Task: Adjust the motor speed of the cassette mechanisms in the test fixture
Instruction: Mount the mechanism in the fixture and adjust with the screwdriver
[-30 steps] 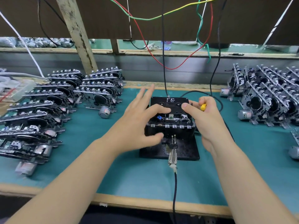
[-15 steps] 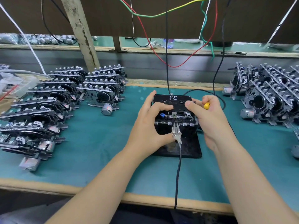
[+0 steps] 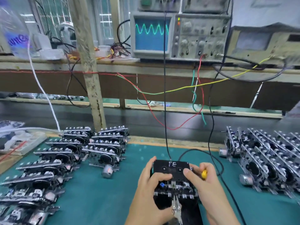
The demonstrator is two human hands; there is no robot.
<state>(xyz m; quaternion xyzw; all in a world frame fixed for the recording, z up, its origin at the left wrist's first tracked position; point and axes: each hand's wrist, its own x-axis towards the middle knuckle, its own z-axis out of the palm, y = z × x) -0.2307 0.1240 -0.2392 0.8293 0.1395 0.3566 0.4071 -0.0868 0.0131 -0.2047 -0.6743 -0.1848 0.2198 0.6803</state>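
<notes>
A black cassette mechanism (image 3: pixel 171 168) marked "FE" sits in the black test fixture (image 3: pixel 191 207) near the front of the bench. My left hand (image 3: pixel 150 187) grips the mechanism's left side, with the thumb near a metal clip (image 3: pixel 176 208) at its front. On the right side my right hand (image 3: pixel 204 182) rests a finger on the mechanism and holds a small yellow-handled screwdriver (image 3: pixel 204 174). An oscilloscope (image 3: pixel 151 34) on the shelf above shows a green sine wave.
Rows of cassette mechanisms (image 3: pixel 65 159) stand at the left, and more mechanisms (image 3: pixel 267 161) at the right. Black, red, green and yellow wires (image 3: pixel 165 101) hang from the shelf to the fixture. A wooden post (image 3: pixel 90 78) rises behind the left rows. A plastic tray (image 3: pixel 21 142) sits far left.
The view has tilted up, so the shelf and oscilloscope now show. My left hand closed around the mechanism's left side and the metal clip now sits at its front.
</notes>
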